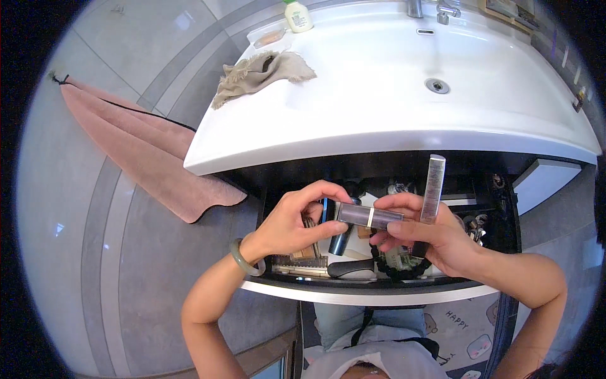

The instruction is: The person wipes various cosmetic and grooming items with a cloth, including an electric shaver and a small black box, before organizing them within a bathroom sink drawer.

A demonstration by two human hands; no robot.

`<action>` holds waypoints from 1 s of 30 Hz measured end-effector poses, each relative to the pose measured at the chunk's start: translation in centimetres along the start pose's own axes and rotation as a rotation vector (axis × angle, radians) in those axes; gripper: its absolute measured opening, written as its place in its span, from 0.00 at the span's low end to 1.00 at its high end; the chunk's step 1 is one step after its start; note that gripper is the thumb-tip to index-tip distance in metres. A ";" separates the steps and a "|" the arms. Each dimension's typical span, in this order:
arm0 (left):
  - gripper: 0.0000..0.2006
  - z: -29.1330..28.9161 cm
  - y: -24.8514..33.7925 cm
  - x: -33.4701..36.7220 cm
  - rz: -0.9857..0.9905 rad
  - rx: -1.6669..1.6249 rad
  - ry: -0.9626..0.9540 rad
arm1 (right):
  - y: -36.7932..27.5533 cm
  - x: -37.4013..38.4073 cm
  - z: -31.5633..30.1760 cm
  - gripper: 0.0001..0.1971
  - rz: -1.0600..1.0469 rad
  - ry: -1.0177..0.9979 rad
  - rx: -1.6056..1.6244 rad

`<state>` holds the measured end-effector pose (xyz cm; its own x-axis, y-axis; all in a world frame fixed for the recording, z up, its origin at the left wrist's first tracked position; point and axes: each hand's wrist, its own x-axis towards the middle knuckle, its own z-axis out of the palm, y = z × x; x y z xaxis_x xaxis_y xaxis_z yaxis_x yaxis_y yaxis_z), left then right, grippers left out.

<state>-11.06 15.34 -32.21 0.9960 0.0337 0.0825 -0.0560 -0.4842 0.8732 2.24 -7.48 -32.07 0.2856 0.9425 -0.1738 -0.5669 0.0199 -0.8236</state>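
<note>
Above an open drawer (pixel 404 295), my left hand (pixel 287 218) pinches one end of a short grey-purple cosmetic tube (pixel 361 215) with a pale band around its middle. My right hand (pixel 442 239) grips the other end with thumb and fingers, so the tube lies level between both hands. A long slim grey glittery stick-like case (pixel 434 186) with a dark lower part stands nearly upright in my right hand. Below the hands, a dark teal tube (pixel 341 240), a black-handled tool (pixel 351 269) and a black beaded loop (pixel 399 273) lie in the drawer, partly hidden.
A white washbasin (pixel 366 95) with a chrome faucet (pixel 445 11) overhangs the drawer's far side. On its left rim are a beige cloth (pixel 268 76) and a pale bottle (pixel 298 18). A pink towel (pixel 145 145) hangs at left. Small cosmetics (pixel 478 227) crowd the drawer's right.
</note>
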 end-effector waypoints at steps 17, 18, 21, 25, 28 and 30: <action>0.18 0.2 0.0 0.3 0.485 0.380 0.168 | 0.7 0.3 -0.4 0.22 -0.083 0.017 -0.179; 0.18 0.5 0.0 0.3 0.471 0.385 0.179 | 0.7 0.2 -0.4 0.22 -0.082 0.022 -0.180; 0.18 0.4 0.2 -0.3 0.307 0.402 0.101 | 0.9 0.1 -0.3 0.22 -0.048 0.011 -0.200; 0.13 -0.5 0.5 -0.2 0.057 0.439 -0.042 | 1.1 0.3 0.2 0.21 -0.002 -0.006 -0.234; 0.12 -3.2 2.1 -0.6 -0.014 0.409 -0.109 | 0.5 -0.2 0.8 0.19 -0.002 0.012 -0.198; 0.11 -4.9 2.4 -1.9 -0.111 0.472 -0.110 | 0.0 -0.3 0.8 0.15 0.005 -0.023 -0.170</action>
<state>-13.38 18.41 -27.92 0.9971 0.0272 -0.0714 0.0626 -0.8268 0.5590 1.47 -7.52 -31.59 0.2647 0.9498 -0.1670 -0.4291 -0.0391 -0.9024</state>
